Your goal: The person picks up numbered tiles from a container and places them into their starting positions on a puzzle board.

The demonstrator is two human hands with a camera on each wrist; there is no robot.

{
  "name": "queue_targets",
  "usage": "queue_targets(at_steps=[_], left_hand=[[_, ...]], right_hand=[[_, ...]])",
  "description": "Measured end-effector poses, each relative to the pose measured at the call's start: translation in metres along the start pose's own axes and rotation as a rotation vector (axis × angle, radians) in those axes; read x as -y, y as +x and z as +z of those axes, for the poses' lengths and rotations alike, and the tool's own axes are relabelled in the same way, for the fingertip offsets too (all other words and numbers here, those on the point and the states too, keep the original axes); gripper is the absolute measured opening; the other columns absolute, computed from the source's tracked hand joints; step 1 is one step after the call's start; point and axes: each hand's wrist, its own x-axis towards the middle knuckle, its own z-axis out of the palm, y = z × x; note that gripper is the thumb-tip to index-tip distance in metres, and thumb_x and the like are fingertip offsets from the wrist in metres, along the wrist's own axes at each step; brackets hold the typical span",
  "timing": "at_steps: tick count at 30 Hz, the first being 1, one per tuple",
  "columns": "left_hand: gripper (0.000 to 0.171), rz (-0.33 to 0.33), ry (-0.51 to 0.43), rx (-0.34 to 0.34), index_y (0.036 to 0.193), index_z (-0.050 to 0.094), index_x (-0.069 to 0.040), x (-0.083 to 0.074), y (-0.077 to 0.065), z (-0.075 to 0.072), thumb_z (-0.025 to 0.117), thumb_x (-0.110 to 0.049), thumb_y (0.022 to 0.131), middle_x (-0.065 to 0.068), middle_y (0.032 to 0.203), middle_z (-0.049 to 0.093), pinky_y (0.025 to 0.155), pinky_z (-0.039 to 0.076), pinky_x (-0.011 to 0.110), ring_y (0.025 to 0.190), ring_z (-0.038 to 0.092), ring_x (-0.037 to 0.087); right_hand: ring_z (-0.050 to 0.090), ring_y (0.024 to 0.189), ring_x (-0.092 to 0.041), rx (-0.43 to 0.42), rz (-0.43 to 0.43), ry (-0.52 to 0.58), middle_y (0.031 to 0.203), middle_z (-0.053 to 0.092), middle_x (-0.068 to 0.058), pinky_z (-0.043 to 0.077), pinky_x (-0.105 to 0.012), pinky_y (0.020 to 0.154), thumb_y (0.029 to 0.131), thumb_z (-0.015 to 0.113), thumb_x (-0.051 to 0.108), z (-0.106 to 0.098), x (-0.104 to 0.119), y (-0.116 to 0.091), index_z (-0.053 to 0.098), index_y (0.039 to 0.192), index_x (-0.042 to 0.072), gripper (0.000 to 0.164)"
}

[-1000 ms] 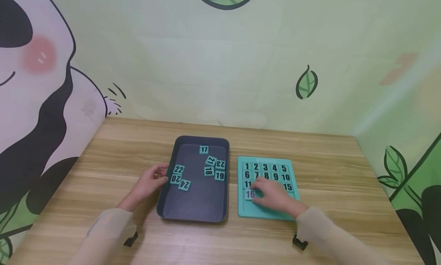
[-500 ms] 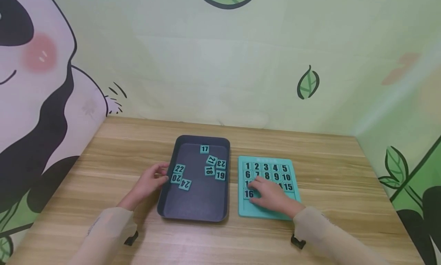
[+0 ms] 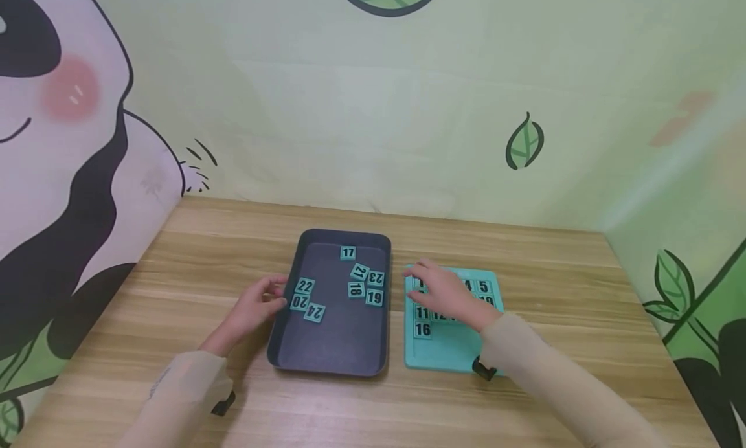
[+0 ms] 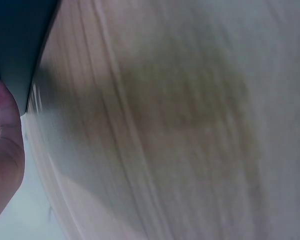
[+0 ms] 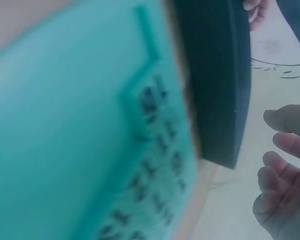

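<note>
Lying beneath the right hand (image 3: pixel 445 296), the teal board (image 3: pixel 437 351) is being partly covered by loosely bent fingers, with nothing being gripped.
Tile 16 (image 3: pixel 422 330) is being shown below 11, nearer the person than that hand, with bare board being left to its right. Eight loose tiles (image 3: pixel 356 290) are being borne by the dark tray (image 3: pixel 344 344), whose left rim is being touched by the relaxed left hand (image 3: pixel 250 312). Tray and board are being separated by a narrow strip of table (image 3: pixel 326 409); broader wood is being left on both outer sides. Unlike half a second ago, tile 16 is being left untouched, the right hand being shifted toward the board's far left corner.
</note>
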Motion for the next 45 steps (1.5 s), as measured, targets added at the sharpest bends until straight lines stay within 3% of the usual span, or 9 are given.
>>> queue_targets(at_steps=[12, 23, 29, 45], left_hand=[[0.041, 0.049, -0.009, -0.014, 0.125, 0.043, -0.002, 0.002, -0.001, 0.001, 0.051, -0.004, 0.084, 0.021, 0.104, 0.05, 0.067, 0.051, 0.029, 0.09, 0.056, 0.025], [0.042, 0.04, -0.028, -0.013, 0.125, 0.043, -0.003, 0.002, -0.002, 0.001, 0.051, -0.004, 0.084, 0.021, 0.104, 0.051, 0.066, 0.05, 0.029, 0.089, 0.056, 0.025], [0.041, 0.04, -0.02, -0.023, 0.125, 0.043, -0.002, 0.001, -0.004, 0.0, 0.051, -0.004, 0.084, 0.021, 0.105, 0.051, 0.067, 0.05, 0.029, 0.09, 0.056, 0.026], [0.042, 0.03, -0.026, -0.019, 0.125, 0.043, -0.004, 0.003, -0.003, -0.001, 0.051, -0.004, 0.084, 0.02, 0.105, 0.051, 0.068, 0.05, 0.029, 0.091, 0.055, 0.025]], right_hand=[[0.055, 0.093, -0.023, -0.009, -0.03, 0.105, 0.111, 0.053, -0.008, 0.047, -0.034, 0.081, 0.082, 0.06, 0.019, -0.005, 0.025, 0.052, 0.055, 0.115, 0.009, 0.035], [0.05, 0.108, -0.021, 0.059, -0.006, 0.07, 0.119, 0.05, -0.006, 0.044, -0.034, 0.09, 0.082, 0.059, 0.022, 0.022, 0.028, 0.092, 0.054, 0.117, 0.009, 0.038], [0.047, 0.114, -0.021, 0.114, -0.013, -0.014, 0.125, 0.049, -0.007, 0.041, -0.035, 0.095, 0.083, 0.057, 0.025, 0.032, 0.025, 0.109, 0.053, 0.12, 0.008, 0.041], [0.044, 0.119, -0.021, 0.249, 0.015, -0.121, 0.132, 0.045, -0.009, 0.037, -0.033, 0.099, 0.085, 0.054, 0.028, 0.047, 0.026, 0.133, 0.045, 0.128, 0.008, 0.047]])
